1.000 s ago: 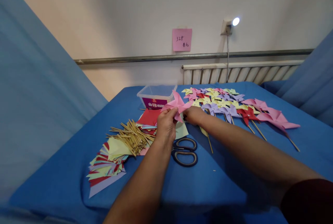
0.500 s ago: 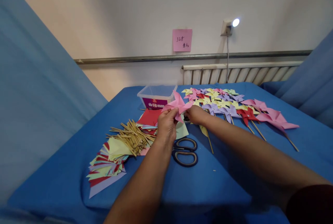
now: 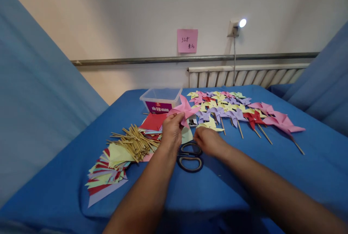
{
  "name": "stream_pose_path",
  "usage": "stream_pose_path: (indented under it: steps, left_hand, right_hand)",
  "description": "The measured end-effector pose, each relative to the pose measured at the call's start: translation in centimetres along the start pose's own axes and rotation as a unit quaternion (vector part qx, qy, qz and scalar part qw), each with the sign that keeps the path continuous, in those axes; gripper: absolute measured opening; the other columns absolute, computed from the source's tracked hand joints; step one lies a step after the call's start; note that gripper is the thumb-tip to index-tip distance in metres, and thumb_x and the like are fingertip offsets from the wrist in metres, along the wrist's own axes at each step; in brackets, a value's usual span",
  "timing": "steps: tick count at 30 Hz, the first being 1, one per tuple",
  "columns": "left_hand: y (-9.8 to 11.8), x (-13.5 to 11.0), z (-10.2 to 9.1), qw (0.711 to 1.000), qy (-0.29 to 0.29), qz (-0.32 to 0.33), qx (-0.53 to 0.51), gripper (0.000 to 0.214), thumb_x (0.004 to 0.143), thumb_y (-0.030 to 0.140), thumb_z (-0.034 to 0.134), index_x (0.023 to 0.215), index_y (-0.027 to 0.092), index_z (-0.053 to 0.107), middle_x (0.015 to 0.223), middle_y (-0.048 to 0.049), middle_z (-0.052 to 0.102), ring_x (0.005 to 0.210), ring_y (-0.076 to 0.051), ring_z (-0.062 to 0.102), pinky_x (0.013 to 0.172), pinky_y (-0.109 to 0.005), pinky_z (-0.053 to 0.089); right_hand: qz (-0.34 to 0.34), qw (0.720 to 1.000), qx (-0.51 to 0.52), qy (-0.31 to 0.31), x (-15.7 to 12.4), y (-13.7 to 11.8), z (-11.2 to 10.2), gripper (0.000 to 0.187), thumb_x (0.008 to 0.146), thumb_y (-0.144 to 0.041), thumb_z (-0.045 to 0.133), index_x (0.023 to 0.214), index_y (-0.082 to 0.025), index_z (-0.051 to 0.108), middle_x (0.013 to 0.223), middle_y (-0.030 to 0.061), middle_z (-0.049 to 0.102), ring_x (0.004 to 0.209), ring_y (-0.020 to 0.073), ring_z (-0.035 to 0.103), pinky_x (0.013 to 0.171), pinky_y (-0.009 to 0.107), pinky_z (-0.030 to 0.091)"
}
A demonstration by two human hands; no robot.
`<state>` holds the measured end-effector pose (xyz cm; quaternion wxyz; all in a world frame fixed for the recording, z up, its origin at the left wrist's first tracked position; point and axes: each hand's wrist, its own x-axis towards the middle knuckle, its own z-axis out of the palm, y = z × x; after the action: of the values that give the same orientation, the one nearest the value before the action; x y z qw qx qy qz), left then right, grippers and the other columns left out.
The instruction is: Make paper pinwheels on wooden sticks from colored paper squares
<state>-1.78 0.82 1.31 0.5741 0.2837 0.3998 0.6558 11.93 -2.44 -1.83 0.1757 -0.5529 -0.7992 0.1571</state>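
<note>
My left hand (image 3: 173, 128) is closed on a pink paper pinwheel (image 3: 185, 106), thumb pressed near its centre; no stick shows on it. My right hand (image 3: 208, 139) is closed just above the table, its fingertips together; whatever they pinch is hidden or too small to see. Just beyond it stands a small white container (image 3: 192, 121) with dark bits in it. Scissors with black handles (image 3: 189, 163) lie beneath and between my hands. A yellow pinwheel (image 3: 210, 124) rests right behind my right hand.
Bamboo sticks (image 3: 134, 142) are heaped at the left, beside fanned coloured paper (image 3: 107, 174) and a red paper stack (image 3: 152, 121). A clear plastic box (image 3: 161, 100) stands behind. Many finished pinwheels, including a red one (image 3: 254, 118), cover the right of the blue tablecloth (image 3: 217, 187).
My right hand has drawn back from the small white container toward me, uncovering it and the yellow pinwheel. My left hand still holds the pink pinwheel. The view has shifted slightly.
</note>
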Motion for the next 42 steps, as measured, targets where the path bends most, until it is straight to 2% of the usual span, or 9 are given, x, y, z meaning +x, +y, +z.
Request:
stream_pose_path:
  steps: [3, 8, 11, 14, 19, 22, 28, 38, 42]
  left_hand:
    - [-0.1, 0.0, 0.0, 1.000, -0.002, -0.002, 0.004, 0.025, 0.047, 0.023, 0.082, 0.058, 0.014, 0.061, 0.057, 0.0017, 0.060, 0.053, -0.008, 0.052, 0.055, -0.021, 0.041]
    - [-0.1, -0.1, 0.2, 1.000, -0.005, 0.003, 0.009, 0.027, 0.047, 0.023, 0.083, 0.058, 0.014, 0.060, 0.056, 0.0021, 0.059, 0.053, -0.008, 0.052, 0.055, -0.021, 0.042]
    - [-0.1, -0.2, 0.3, 1.000, -0.012, 0.004, 0.012, 0.027, 0.047, 0.023, 0.083, 0.056, 0.014, 0.060, 0.055, 0.0027, 0.057, 0.052, -0.007, 0.050, 0.054, -0.020, 0.041]
    - [0.0, -0.2, 0.4, 1.000, -0.013, 0.004, 0.016, 0.028, 0.047, 0.023, 0.084, 0.056, 0.014, 0.059, 0.055, 0.0026, 0.057, 0.051, -0.007, 0.050, 0.054, -0.020, 0.041]
    - [0.0, -0.1, 0.4, 1.000, -0.007, 0.003, 0.017, 0.029, 0.046, 0.025, 0.085, 0.057, 0.014, 0.060, 0.055, 0.0020, 0.058, 0.053, -0.009, 0.052, 0.055, -0.022, 0.042]
    - [-0.1, -0.2, 0.4, 1.000, -0.011, 0.007, 0.014, 0.028, 0.046, 0.024, 0.085, 0.057, 0.014, 0.061, 0.055, 0.0018, 0.058, 0.053, -0.009, 0.051, 0.055, -0.022, 0.042]
    - [0.0, -0.4, 0.6, 1.000, -0.017, 0.008, 0.011, 0.025, 0.048, 0.020, 0.082, 0.055, 0.014, 0.060, 0.052, 0.0027, 0.055, 0.050, -0.007, 0.048, 0.052, -0.020, 0.039]
    - [0.1, -0.5, 0.7, 1.000, -0.023, 0.000, 0.016, 0.024, 0.048, 0.021, 0.083, 0.058, 0.013, 0.062, 0.054, 0.0014, 0.058, 0.051, -0.008, 0.051, 0.053, -0.020, 0.041]
    - [0.0, -0.3, 0.6, 1.000, -0.019, 0.000, 0.017, 0.025, 0.048, 0.022, 0.084, 0.060, 0.014, 0.063, 0.056, 0.0007, 0.060, 0.052, -0.009, 0.053, 0.055, -0.021, 0.043]
  right_hand:
    - [-0.042, 0.997, -0.045, -0.039, -0.7, -0.1, 0.0, 0.015, 0.085, -0.011, 0.050, 0.081, -0.015, 0.064, 0.090, 0.0091, 0.066, 0.075, 0.0161, 0.057, 0.066, 0.026, 0.035]
    - [-0.059, 0.995, -0.046, -0.071, 0.1, 1.1, -0.4, 0.019, 0.082, -0.007, 0.049, 0.075, -0.015, 0.065, 0.084, 0.0060, 0.064, 0.074, 0.0148, 0.053, 0.064, 0.025, 0.034]
    - [-0.086, 0.992, -0.071, -0.059, 0.4, 1.6, -0.3, 0.021, 0.085, -0.011, 0.049, 0.076, -0.015, 0.068, 0.086, 0.0073, 0.064, 0.080, 0.0167, 0.054, 0.068, 0.026, 0.036]
    - [-0.099, 0.988, -0.117, -0.034, 0.4, 1.6, -0.2, 0.024, 0.090, -0.017, 0.047, 0.087, -0.017, 0.071, 0.095, 0.0092, 0.066, 0.088, 0.0203, 0.056, 0.073, 0.028, 0.037]
    - [-0.068, 0.985, -0.156, -0.022, 0.3, 1.3, -0.9, 0.024, 0.092, -0.019, 0.048, 0.097, -0.019, 0.071, 0.098, 0.0095, 0.066, 0.091, 0.0225, 0.058, 0.075, 0.030, 0.038]
    - [-0.057, 0.989, -0.139, -0.007, -0.1, 1.2, -1.5, 0.024, 0.093, -0.020, 0.047, 0.097, -0.019, 0.071, 0.098, 0.0090, 0.066, 0.090, 0.0211, 0.059, 0.075, 0.029, 0.038]
    - [-0.122, 0.988, -0.079, -0.051, -0.5, 1.6, -1.1, 0.025, 0.093, -0.022, 0.049, 0.100, -0.021, 0.073, 0.098, 0.0059, 0.069, 0.087, 0.0183, 0.061, 0.073, 0.028, 0.038]
    - [-0.160, 0.977, -0.137, -0.043, 0.1, 1.6, -0.3, 0.029, 0.094, -0.025, 0.046, 0.086, -0.019, 0.073, 0.086, 0.0066, 0.069, 0.080, 0.0198, 0.059, 0.071, 0.032, 0.036]
    - [-0.152, 0.980, -0.122, -0.036, -0.1, 1.5, -0.4, 0.026, 0.093, -0.021, 0.047, 0.100, -0.020, 0.072, 0.096, 0.0074, 0.069, 0.090, 0.0210, 0.059, 0.078, 0.032, 0.037]
